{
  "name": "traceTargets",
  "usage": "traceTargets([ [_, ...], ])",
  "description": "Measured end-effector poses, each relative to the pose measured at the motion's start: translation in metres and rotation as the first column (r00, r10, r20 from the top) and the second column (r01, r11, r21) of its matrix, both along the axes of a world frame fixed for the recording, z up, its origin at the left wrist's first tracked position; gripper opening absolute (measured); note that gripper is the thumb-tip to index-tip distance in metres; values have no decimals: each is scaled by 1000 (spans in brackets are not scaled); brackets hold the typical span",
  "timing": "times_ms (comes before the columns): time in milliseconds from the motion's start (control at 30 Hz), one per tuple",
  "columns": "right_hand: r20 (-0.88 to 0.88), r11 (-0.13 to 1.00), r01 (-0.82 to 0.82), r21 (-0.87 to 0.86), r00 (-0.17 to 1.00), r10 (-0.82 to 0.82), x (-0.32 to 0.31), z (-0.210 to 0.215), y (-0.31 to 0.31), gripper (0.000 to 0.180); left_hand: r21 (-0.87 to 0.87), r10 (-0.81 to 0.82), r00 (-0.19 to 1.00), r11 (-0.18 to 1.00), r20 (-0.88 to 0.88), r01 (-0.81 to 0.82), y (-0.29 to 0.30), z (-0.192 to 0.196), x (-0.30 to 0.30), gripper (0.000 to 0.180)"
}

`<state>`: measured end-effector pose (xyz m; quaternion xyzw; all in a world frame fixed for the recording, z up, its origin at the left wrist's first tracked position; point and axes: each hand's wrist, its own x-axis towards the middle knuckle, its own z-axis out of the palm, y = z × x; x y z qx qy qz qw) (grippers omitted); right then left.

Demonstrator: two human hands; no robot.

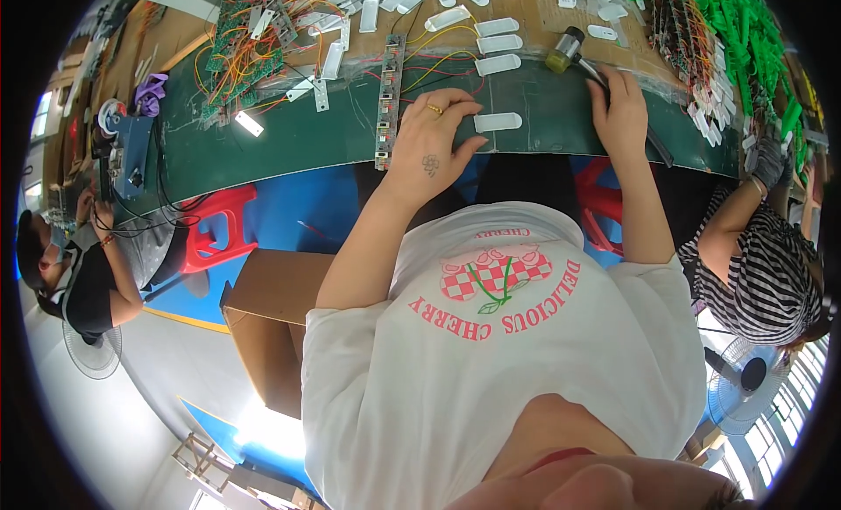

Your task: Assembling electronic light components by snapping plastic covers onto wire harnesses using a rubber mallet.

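My left hand [429,151] is over the near part of the green work mat [307,133], thumb and forefinger apart with nothing visible between them. Just right of its fingertips lies a white plastic cover [498,122]. Beside its knuckles, on the left, stretches a long strip of circuit boards [388,102], with red and yellow wires running to the right. Three more white covers [498,44] lie in a column farther back, close to wire ends. My right hand [622,116] is closed over the handle of a hammer [569,47]; its yellowish head points away to the back left.
Tangled wires and green circuit boards [250,59] lie at the back left. Green parts [745,37] are heaped at the far right. A cardboard box [276,326] and a red stool [223,225] stand below the table. Co-workers sit at both sides, one wearing a grey glove [768,164].
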<state>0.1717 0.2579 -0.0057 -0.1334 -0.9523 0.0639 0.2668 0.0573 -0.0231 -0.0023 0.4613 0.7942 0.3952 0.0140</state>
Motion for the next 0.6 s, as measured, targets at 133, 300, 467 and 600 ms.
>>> traceTargets([
  [133,-43,905,-165,-391,986,160,4,25,-16,18,-9,7,1000,1000,2,-7,0,0,-1,38],
  [300,43,791,-373,-485,893,448,19,47,-41,15,-6,8,1000,1000,-9,-8,-1,0,0,38],
  [467,-37,739,-398,-543,891,452,15,59,-61,16,-9,11,1000,1000,-14,-11,-2,0,2,40],
  [600,18,740,-409,-535,870,493,6,43,-68,17,-7,29,999,1000,-21,-29,1,-1,2,47],
])
